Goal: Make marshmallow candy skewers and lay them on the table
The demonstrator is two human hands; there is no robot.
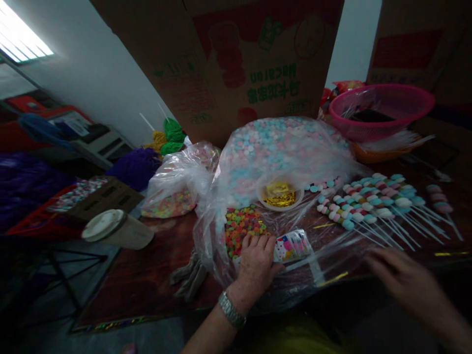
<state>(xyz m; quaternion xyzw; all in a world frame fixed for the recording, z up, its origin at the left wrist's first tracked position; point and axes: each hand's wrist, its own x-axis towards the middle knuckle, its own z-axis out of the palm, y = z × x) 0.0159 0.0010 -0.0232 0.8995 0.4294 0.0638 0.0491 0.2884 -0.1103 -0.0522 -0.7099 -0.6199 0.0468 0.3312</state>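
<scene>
My left hand [258, 260], with a metal watch [232, 309] at the wrist, rests at the near edge of a pile of small ring candies [243, 223]. Its fingers point forward and its thumb stands apart; the fingertips are partly hidden. Beside it lies a printed plastic packet [293, 246]. A bowl [261, 191] with gold twist ties [282, 196] stands behind. Pastel marshmallows [280, 142] fill a large clear bag. My right hand [405, 280], smeared by motion, is at the table's front edge, below several marshmallow skewers [379, 201]; its fingers are unclear.
Behind the bag stands a large cardboard box [236, 64]. A pink plastic basket [383, 113] is at the back right. On the left are a lidded tub [118, 228], a grey glove [190, 275], a smaller candy bag [173, 191] and a red crate [40, 216].
</scene>
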